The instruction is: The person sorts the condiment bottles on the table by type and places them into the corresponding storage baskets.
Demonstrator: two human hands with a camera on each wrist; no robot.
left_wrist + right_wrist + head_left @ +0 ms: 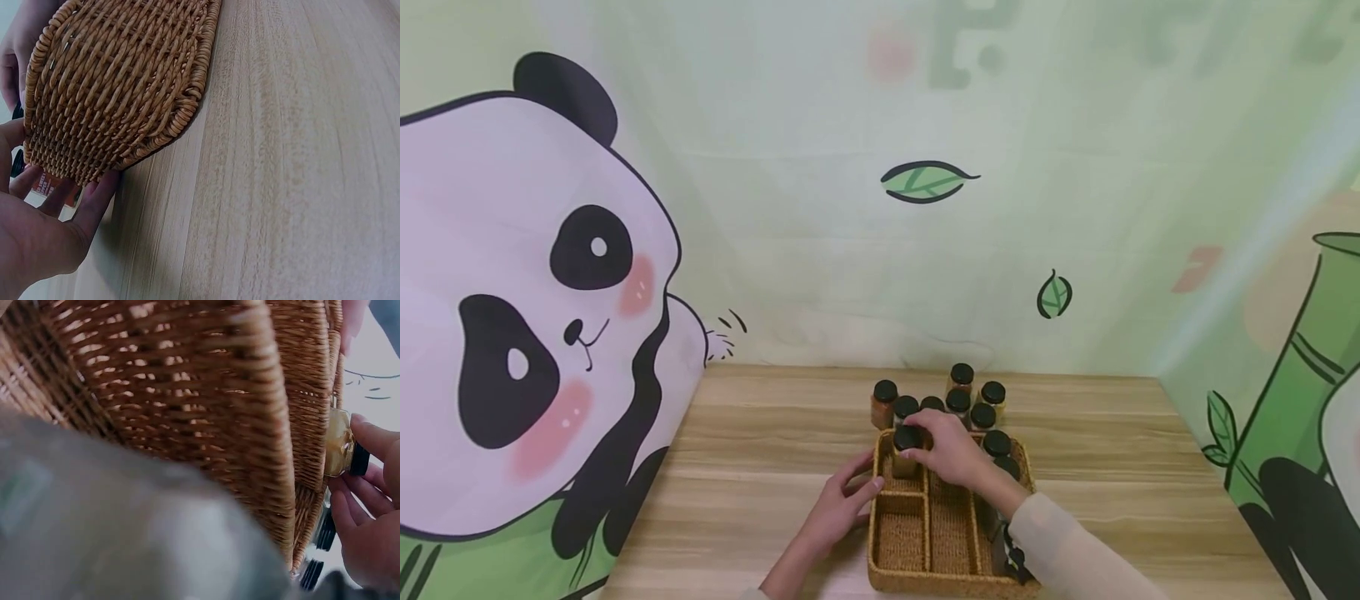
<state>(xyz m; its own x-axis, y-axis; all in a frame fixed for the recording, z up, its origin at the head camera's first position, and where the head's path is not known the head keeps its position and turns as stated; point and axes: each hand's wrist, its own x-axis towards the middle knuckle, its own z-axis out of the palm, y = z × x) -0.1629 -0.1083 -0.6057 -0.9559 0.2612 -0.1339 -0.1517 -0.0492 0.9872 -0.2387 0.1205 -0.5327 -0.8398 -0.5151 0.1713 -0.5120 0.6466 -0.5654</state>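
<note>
A brown wicker basket (897,581) with several compartments sits on the table, filling much of the left wrist view. My left hand (838,504) grips its back left corner, thumb at the rim and fingers against the outer wall. My right hand (953,450) pinches the black lid of a glass spice jar (904,463) by its edges, the jar upright over the back left compartment and partly inside it. In the right wrist view the jar (337,442) shows pale yellowish contents. Whether its base touches the basket floor is hidden.
Behind the basket stand several black-lidded spice jars, among them a reddish one (883,407) and a yellow one (992,396). More jars (996,443) stand in the basket's right column, partly covered by my right forearm. A panda-printed cloth (820,275) hangs behind the wooden table (760,442).
</note>
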